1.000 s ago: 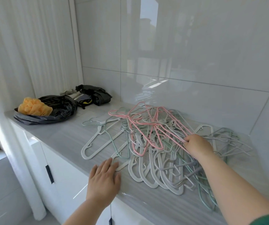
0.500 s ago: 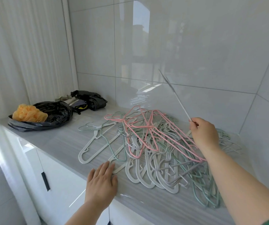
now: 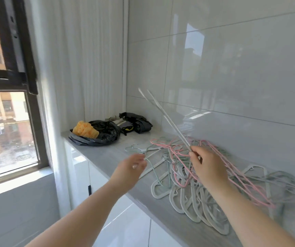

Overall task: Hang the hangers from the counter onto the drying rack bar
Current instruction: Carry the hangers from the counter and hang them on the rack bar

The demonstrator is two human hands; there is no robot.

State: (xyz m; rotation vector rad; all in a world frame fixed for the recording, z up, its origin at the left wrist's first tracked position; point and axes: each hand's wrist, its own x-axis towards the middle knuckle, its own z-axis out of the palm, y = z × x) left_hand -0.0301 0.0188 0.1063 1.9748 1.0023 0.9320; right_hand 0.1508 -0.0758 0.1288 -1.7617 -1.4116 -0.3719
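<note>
Grey counter (image 3: 107,157) under glossy wall tiles carries a tangled pile of hangers (image 3: 205,193). Above it, the right hand (image 3: 207,168) pinches one grey hanger (image 3: 166,116), raised and tilted up-left, while the left hand (image 3: 130,168) hovers loosely open, holding nothing.

The single head-worn wide-angle camera looks forward and down from standing height, facing the table (image 3: 107,154) obliquely, near enough that both forearms (image 3: 89,211) reach in from the bottom edge. The window (image 3: 6,131) fills the left side, the wall (image 3: 232,68) the right, and the hangers (image 3: 205,202) lie at lower right.
</note>
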